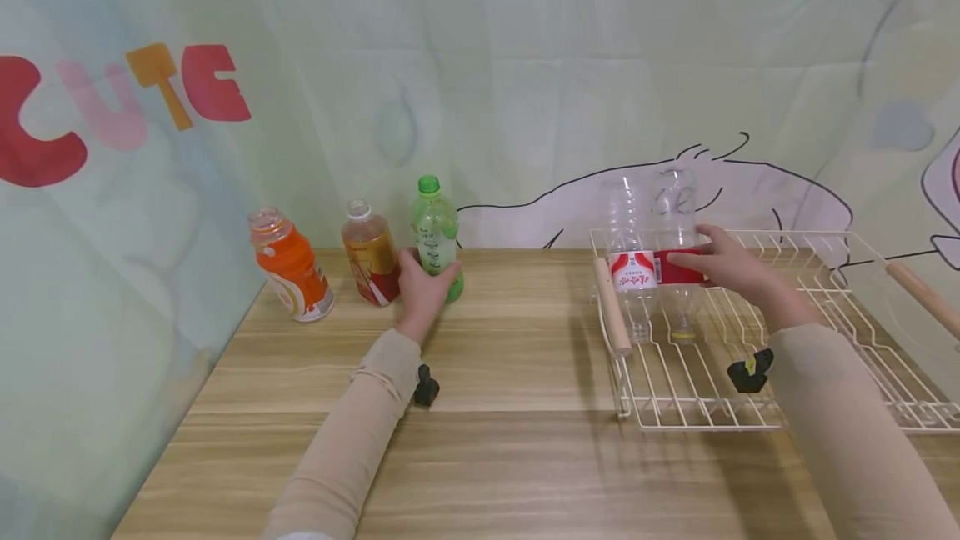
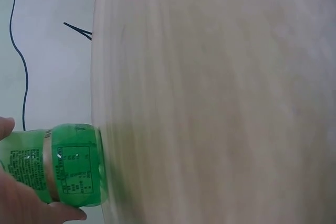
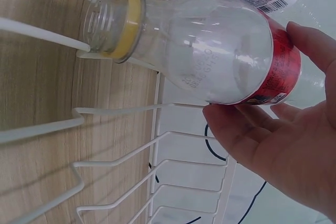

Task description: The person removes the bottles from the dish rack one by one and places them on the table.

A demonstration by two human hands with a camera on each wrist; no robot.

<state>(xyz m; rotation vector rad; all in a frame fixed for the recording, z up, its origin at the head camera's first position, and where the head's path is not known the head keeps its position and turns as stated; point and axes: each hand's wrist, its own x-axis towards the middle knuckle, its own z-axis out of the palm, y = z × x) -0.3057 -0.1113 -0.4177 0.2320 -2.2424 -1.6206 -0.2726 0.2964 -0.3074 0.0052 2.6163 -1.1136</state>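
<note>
My left hand (image 1: 424, 294) grips a green plastic bottle (image 1: 437, 232) around its lower half; it stands upright at the back of the table. In the left wrist view, thumb and fingers lie on either side of the green bottle (image 2: 73, 166). Over the white wire rack (image 1: 720, 427), my right hand (image 1: 738, 269) holds a clear bottle with a red label (image 1: 678, 267), turned neck down. Its open neck with a yellow ring (image 3: 126, 24) sits among the rack wires in the right wrist view. Beside it, another clear bottle with a red-and-white label (image 1: 632, 270) stands upside down in the rack.
Left of the green bottle stand a bottle with a brown-and-red label (image 1: 372, 261) and an orange-labelled bottle (image 1: 292, 269). The rack has wooden handles (image 1: 613, 307) at its sides. A printed cloth (image 1: 495, 90) hangs behind the wooden table (image 1: 510, 465).
</note>
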